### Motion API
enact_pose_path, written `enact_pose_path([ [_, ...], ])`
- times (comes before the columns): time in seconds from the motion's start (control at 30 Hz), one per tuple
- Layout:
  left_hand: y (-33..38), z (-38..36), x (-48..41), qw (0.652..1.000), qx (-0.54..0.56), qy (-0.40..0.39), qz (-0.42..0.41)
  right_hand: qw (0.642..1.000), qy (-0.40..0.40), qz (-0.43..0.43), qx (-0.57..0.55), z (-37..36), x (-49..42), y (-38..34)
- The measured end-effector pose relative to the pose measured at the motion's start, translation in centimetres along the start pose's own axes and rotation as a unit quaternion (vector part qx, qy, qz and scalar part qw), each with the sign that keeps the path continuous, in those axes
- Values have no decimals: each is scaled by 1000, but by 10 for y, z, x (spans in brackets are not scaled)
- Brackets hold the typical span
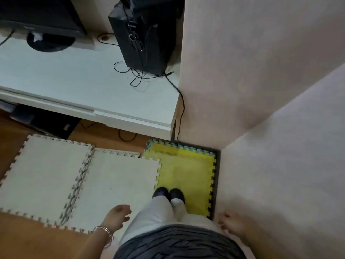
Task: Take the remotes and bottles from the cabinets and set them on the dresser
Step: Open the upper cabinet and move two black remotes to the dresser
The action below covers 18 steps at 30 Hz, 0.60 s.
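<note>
No remote or bottle shows in the head view. The long white dresser (pixel 71 75) runs across the upper left, its top bare near the front. My left hand (pixel 116 216) hangs at my side over the pale floor mat, fingers loosely apart, holding nothing; a bracelet circles the wrist. My right hand (pixel 230 222) hangs low by the pale cabinet wall (pixel 261 90), fingers apart and empty. I stand on the yellow foam mat (pixel 186 171) with both feet together.
A black speaker (pixel 143 40) with tangled cables (pixel 138 77) stands on the dresser's right end. A monitor on a round black base (pixel 50 42) sits at the back left. Pale puzzle mats (pixel 74 180) cover the wooden floor. A tall pale cabinet fills the right side.
</note>
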<state>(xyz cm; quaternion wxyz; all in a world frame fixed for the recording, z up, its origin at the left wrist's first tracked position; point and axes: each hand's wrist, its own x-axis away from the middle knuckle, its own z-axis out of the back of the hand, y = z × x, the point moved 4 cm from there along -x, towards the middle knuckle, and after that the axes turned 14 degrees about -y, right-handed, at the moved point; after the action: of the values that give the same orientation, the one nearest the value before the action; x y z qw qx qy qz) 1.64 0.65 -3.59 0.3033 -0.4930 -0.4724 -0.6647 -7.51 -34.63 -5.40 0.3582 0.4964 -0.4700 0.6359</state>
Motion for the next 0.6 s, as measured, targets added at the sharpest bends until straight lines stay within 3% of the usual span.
enact_pose_path([
  [0.27,10,16,-20,999,40,3,9,999,5,-26,19,22,-10,-25],
  [0.6,86,70,-53,998,56,1,7,997,44,25,52,64,-36,-167],
])
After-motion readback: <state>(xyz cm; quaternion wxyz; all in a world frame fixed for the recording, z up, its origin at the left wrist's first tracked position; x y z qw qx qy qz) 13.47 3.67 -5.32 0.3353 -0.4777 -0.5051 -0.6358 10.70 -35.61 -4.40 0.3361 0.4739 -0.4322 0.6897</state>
